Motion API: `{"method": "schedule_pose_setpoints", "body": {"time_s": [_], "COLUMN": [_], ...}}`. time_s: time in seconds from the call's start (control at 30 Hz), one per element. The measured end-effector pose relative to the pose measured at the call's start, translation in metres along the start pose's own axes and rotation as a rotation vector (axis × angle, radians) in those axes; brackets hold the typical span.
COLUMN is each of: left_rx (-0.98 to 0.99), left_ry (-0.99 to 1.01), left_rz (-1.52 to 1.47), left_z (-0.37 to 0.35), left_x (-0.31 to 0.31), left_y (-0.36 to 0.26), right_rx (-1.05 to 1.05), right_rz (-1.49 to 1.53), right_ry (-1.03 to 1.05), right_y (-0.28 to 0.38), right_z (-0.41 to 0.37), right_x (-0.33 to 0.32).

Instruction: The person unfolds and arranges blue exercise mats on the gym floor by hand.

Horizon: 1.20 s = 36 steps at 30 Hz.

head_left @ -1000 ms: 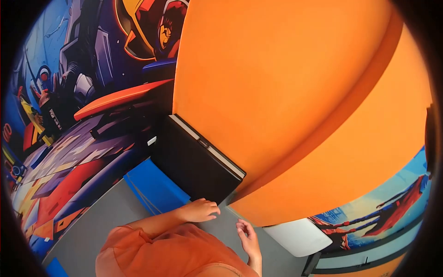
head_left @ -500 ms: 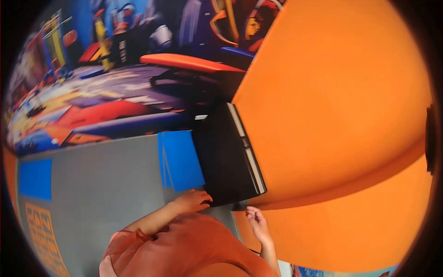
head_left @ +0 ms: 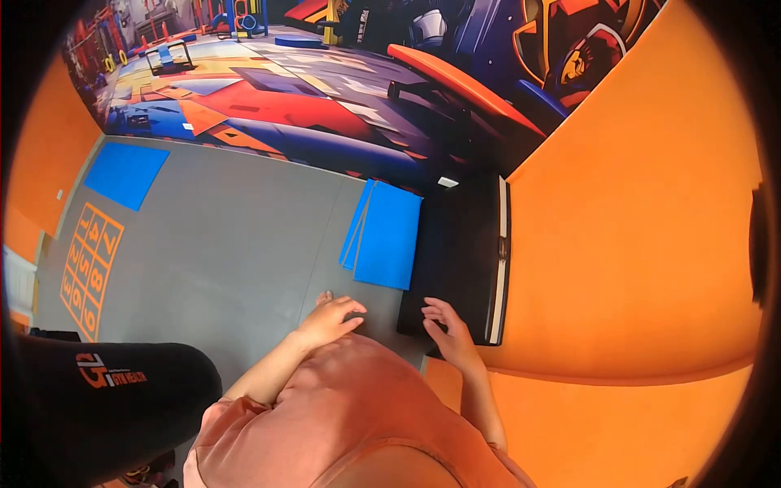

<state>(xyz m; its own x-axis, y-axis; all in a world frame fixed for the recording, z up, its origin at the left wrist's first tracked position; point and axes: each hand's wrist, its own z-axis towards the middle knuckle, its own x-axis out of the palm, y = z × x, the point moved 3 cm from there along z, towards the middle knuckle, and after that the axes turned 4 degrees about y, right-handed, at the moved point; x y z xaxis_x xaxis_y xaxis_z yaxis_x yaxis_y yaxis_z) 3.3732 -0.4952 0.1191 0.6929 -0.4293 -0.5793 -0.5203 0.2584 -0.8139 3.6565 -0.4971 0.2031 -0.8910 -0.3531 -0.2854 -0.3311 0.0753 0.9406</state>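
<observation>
My left hand (head_left: 332, 317) hangs in front of my shirt with its fingers slightly spread and nothing in them. My right hand (head_left: 450, 327) has its fingers apart as well and is empty. It overlaps the lower end of a large black padded slab (head_left: 455, 252) that has a pale long edge and a small dark handle. This slab stands along the orange wall. Just left of it, above my left hand in the picture, are overlapping blue mats (head_left: 390, 236).
A black punching bag (head_left: 154, 386) fills the lower left. Grey flooring (head_left: 244, 220) carries an orange number grid (head_left: 91, 268) and another blue mat (head_left: 126, 175). An orange wall (head_left: 618, 244) rises at right, and a mural (head_left: 309, 98) covers the back wall.
The view has swung left, so the slab and mats sit further right and the punching bag has appeared. My left hand is now apart from the slab's corner.
</observation>
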Motion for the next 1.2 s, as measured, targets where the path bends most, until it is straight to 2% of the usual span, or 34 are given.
{"method": "schedule_pose_setpoints", "body": {"time_s": [0.1, 0.23, 0.43, 0.6, 0.77, 0.93, 1.0, 1.13, 1.2], "left_rx": [-0.162, -0.248, -0.245, -0.139, -0.087, -0.085, -0.094, -0.109, -0.173], "left_ry": [-0.062, -0.106, -0.111, -0.019, 0.01, 0.091, -0.033, -0.087, -0.243], "left_rz": [-0.018, 0.051, 0.112, 0.18, 0.198, 0.23, 0.159, 0.099, -0.038], "left_z": [-0.007, 0.001, 0.035, 0.068, 0.101, 0.121, 0.127, 0.15, 0.163], "left_x": [-0.005, -0.017, -0.049, -0.085, -0.118, -0.126, -0.126, -0.123, -0.121], "left_y": [0.005, 0.003, 0.026, 0.047, 0.063, 0.058, 0.054, 0.037, 0.017], "right_rx": [-0.067, -0.06, -0.029, 0.161, 0.161, 0.171, 0.167, 0.098, 0.063], "right_rz": [-0.077, -0.102, -0.053, 0.156, 0.275, 0.288, 0.272, 0.247, 0.2], "right_ry": [0.071, 0.104, 0.066, -0.068, -0.113, -0.176, -0.136, -0.01, 0.02], "right_y": [0.01, 0.014, 0.003, -0.029, -0.057, -0.048, -0.044, -0.043, -0.035], "right_z": [0.017, 0.038, 0.073, 0.087, 0.104, 0.13, 0.145, 0.173, 0.185], "right_x": [0.004, 0.007, 0.009, 0.012, 0.012, -0.006, -0.016, -0.048, -0.073]}}
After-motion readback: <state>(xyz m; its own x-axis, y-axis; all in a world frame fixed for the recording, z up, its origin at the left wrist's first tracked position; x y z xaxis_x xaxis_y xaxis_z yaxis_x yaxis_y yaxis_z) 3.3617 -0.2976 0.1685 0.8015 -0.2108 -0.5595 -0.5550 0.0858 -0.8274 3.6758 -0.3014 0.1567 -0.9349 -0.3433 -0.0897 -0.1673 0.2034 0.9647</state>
